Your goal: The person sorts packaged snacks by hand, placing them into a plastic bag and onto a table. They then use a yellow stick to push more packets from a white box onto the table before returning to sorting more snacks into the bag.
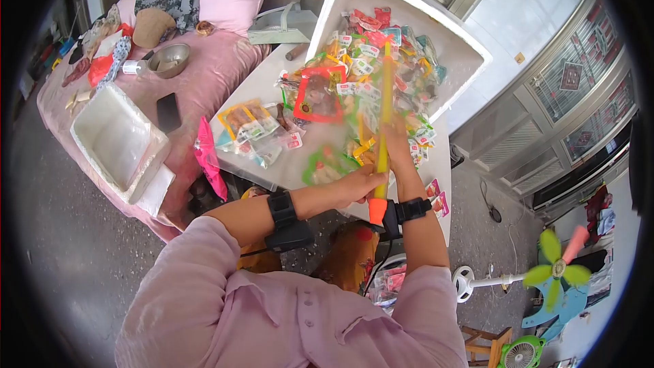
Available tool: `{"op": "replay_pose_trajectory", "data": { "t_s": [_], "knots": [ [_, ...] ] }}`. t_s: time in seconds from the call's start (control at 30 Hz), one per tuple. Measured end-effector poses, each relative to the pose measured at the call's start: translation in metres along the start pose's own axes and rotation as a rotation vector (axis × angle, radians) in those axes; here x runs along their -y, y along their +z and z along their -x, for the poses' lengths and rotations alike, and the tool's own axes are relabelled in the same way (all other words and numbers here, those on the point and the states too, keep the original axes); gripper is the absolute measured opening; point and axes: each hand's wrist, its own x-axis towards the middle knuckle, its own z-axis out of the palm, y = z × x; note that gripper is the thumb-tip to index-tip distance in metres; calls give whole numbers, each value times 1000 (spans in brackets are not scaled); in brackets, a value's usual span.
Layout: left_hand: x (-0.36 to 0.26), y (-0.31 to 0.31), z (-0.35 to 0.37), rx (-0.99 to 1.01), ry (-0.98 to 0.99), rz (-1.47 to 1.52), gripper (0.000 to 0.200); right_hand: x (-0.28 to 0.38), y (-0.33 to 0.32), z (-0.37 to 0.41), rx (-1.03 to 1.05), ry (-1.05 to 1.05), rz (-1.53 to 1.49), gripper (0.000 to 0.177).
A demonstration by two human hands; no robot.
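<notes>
A long yellow stick with orange ends runs upright through the picture, over a heap of small food packets. Near its lower orange end, my left hand is closed around it. My right hand is against the stick a little higher; its fingers are partly hidden and blurred, but they appear wrapped round it. Below and left of the hands lies a blurred green-edged packet. A red-framed packet rests at the heap's left side.
A tilted white foam box stands behind the heap on the pale table. Orange packs lie at the table's left. Another foam box, a metal bowl and a phone are on the pink bed. A fan stands right.
</notes>
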Motion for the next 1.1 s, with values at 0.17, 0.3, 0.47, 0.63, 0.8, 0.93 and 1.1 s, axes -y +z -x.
{"op": "replay_pose_trajectory", "data": {
  "t_s": [0.17,0.3,0.47,0.63,0.8,0.93,1.1],
  "knots": [
    [-23,-35,-39,-228,121,129,40,14,23,-67,68,-3,78,43],
    [-20,-35,-31,-326,53,192,43,-6,37,-72,123,75,9,43],
    [7,-12,-1,-261,33,207,47,-8,33,-17,123,184,-29,47],
    [-2,21,41,-129,-6,280,47,10,25,35,91,232,-117,51],
    [6,46,68,-3,-80,216,42,11,7,78,120,287,-209,52],
    [6,64,93,194,-177,270,42,17,2,120,79,272,-317,50],
    [16,65,91,275,-154,150,45,25,-5,138,15,153,-279,48]
  ]
}}
